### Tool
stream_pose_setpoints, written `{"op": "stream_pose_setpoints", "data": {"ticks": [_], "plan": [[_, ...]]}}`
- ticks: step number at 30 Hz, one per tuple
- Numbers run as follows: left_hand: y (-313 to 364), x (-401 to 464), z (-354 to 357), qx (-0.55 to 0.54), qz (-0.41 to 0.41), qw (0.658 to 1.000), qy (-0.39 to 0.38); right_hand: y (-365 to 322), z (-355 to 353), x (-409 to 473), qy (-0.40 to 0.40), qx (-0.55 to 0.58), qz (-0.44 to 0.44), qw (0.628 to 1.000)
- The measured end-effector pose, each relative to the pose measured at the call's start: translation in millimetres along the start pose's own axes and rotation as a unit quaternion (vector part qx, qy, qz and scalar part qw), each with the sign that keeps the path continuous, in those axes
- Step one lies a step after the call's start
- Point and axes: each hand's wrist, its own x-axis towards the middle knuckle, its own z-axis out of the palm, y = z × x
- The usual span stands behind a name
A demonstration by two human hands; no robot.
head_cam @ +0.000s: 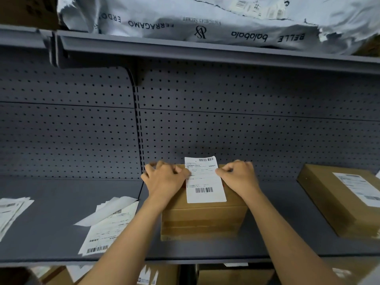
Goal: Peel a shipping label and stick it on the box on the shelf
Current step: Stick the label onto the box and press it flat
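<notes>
head | shipping label [204, 179] lies on top of box [203, 219] on grey shelf [61, 202] | left hand [164, 177] grip pinching label's left edge | right hand [238, 175] grip pinching right edge | spare labels [109, 227] lie left

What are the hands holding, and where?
The label, by its side edges: left hand on its left edge, right hand on its right, over the box.

Grey pegboard [246, 120] behind metal shelving [51, 223]

Grey shelf [61, 202] carries: centre box [203, 221], second box [337, 200] right, loose label sheets [107, 227] left.
</notes>
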Motion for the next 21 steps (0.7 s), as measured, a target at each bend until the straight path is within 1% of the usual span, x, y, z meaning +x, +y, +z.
{"op": "stream_pose_setpoints", "data": {"ticks": [9, 19, 21], "plan": [[1.9, -1.1, 3.6, 0.042, 0.011, 0.999, -0.003, 6.8, 10.9, -2.1, 0.025, -0.015, -0.004, 1.0], [1.7, -3.1, 7.3, 0.074, 0.038, 0.996, 0.022, 6.7, 14.0, -5.6, 0.063, -0.032, -0.007, 0.997], [1.5, -3.2, 8.9, 0.095, 0.043, 0.994, 0.028, 8.1, 14.8, -4.8, 0.072, -0.031, -0.008, 0.997]]}}
